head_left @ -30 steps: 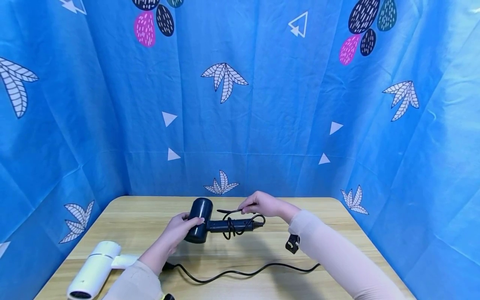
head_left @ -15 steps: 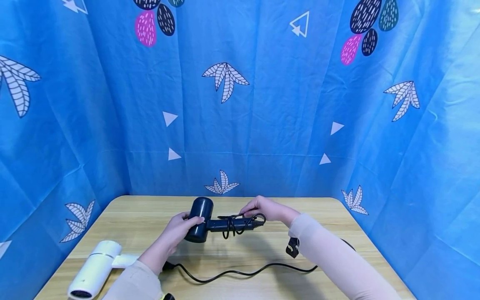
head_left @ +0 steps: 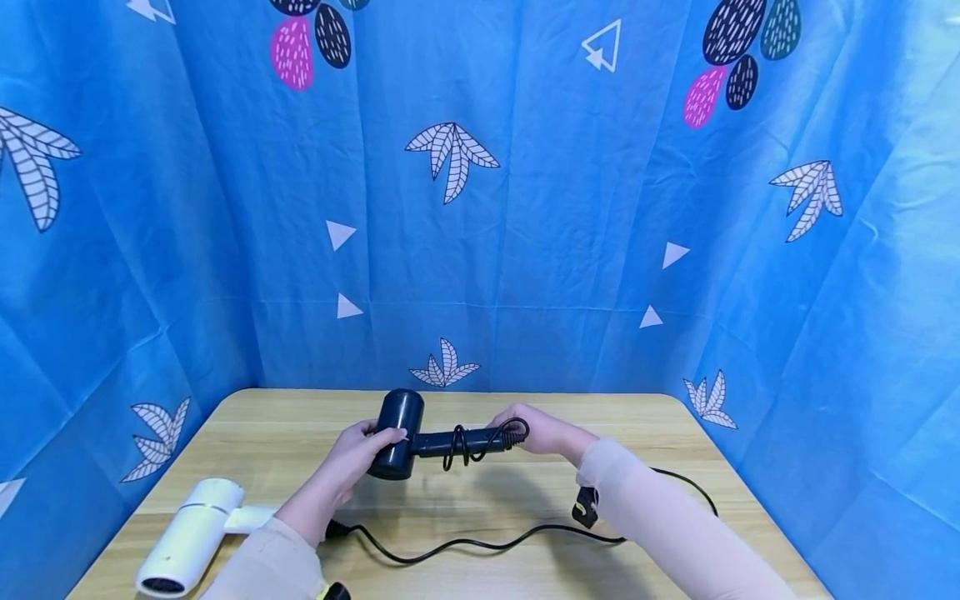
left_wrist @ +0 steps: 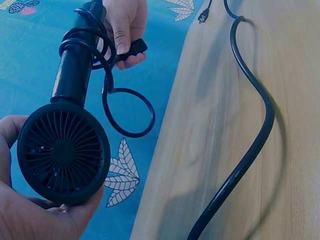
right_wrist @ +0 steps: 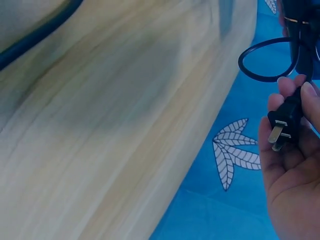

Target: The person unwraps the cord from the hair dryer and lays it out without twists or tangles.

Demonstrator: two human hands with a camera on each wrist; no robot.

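A black hair dryer (head_left: 397, 437) is held above the table, its handle pointing right. My left hand (head_left: 352, 457) grips its barrel, thumb on top; the ribbed round grille (left_wrist: 63, 152) shows in the left wrist view. The dryer's black cord (head_left: 459, 446) loops loosely around the handle. At the handle's far right end my right hand (head_left: 543, 432) has its fingers partly hidden behind the handle and cord. In the right wrist view it holds the cord's two-pin plug (right_wrist: 285, 120) between thumb and fingers. A loose cord loop (right_wrist: 265, 78) hangs beside it.
A white hair dryer (head_left: 187, 537) lies at the table's left, partly behind my left forearm. Its black cord (head_left: 435, 554) snakes right across the wooden table (head_left: 315, 417) and passes under my right sleeve. Blue patterned cloth (head_left: 480, 250) surrounds the back and sides.
My right hand has come down from above the handle to its end, bringing the plug and cord along. The left hand holds the dryer nearly still, the handle's end rising slightly.
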